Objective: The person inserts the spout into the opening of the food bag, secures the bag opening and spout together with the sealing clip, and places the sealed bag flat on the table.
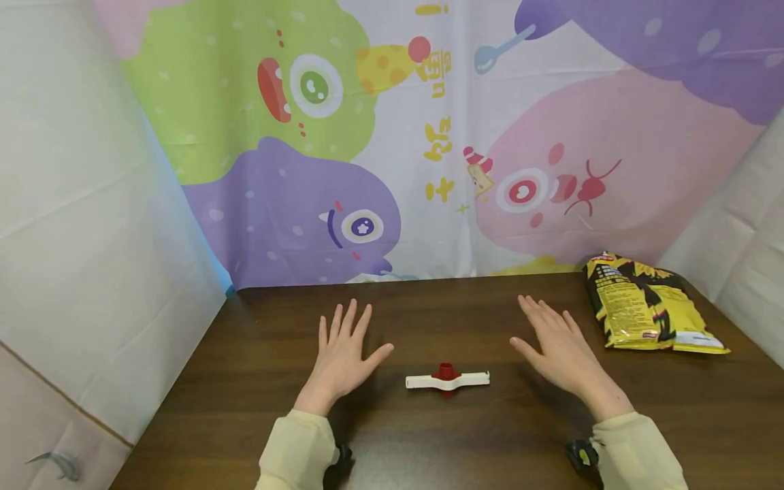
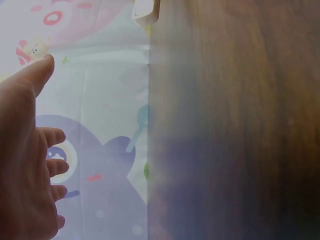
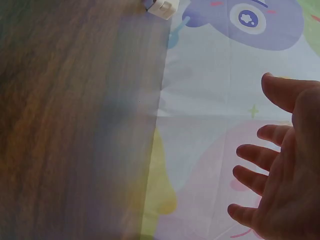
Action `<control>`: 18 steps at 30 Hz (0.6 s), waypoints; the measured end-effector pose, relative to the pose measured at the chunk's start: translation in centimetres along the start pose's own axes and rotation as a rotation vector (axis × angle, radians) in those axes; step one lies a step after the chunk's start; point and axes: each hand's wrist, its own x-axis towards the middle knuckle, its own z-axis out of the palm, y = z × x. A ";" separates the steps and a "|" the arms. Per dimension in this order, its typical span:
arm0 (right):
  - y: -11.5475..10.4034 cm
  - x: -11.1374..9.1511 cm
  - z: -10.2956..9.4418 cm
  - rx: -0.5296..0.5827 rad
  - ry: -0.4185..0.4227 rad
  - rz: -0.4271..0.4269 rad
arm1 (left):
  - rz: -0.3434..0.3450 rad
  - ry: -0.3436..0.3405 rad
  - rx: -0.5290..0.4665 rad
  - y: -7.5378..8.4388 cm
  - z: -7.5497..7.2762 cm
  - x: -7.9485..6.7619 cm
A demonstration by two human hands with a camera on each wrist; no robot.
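A white sealing clip (image 1: 448,384) with a red spout (image 1: 446,371) at its middle lies crosswise on the brown table, between the two hands. To its left, my left hand (image 1: 343,357) is spread with straight fingers and holds nothing. My right hand (image 1: 562,355) is on the other side of the clip, its fingers extended and its palm bare. Neither hand touches the clip. Only one white end of the clip (image 2: 145,12) shows at the top of the left wrist view, and the other end (image 3: 163,8) tops the right wrist view.
A yellow and black snack bag (image 1: 652,306) lies at the table's back right, beyond my right hand. Behind the dark wooden table (image 1: 453,449) hangs a curtain (image 1: 441,245) with cartoon monsters. White cloth walls (image 1: 92,204) flank both sides.
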 end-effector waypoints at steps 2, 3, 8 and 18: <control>0.0 0.0 0.1 0.006 -0.001 -0.002 | -0.002 -0.011 0.002 0.0 0.1 -0.1; 0.0 -0.1 0.1 0.007 -0.001 -0.004 | -0.002 -0.015 0.002 0.0 0.1 -0.1; -0.1 -0.2 0.4 0.017 -0.006 -0.011 | 0.000 -0.019 -0.019 0.2 0.3 -0.3; -0.1 -0.2 0.6 0.030 -0.026 -0.024 | -0.006 -0.036 -0.026 0.2 0.9 -0.7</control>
